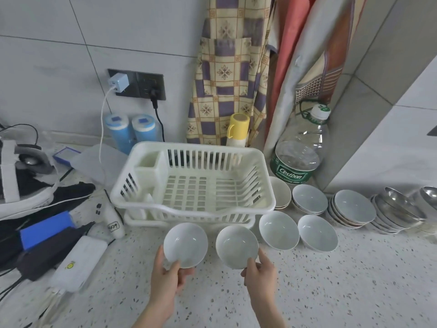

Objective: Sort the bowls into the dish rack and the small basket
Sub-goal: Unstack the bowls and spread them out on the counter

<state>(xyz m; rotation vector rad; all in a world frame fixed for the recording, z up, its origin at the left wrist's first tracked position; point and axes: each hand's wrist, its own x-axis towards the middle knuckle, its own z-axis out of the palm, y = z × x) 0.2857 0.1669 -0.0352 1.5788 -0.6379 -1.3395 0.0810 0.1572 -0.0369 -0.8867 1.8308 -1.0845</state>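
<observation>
- At the right edge of the frame the steel bowls (402, 209) are cut off, and we cannot count them.
- The dish rack (192, 183) at centre hides most of a cream bowl stack (280, 191) behind its right corner.
- Low in the frame, our left hand (169, 276) grips the near rim of a white bowl (185, 243), thumb inside.
- Our right hand (259, 274) grips a second white bowl (236, 246) likewise, just before the rack.

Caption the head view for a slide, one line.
Left hand and right hand each hold a white bowl before the empty dish rack.
</observation>
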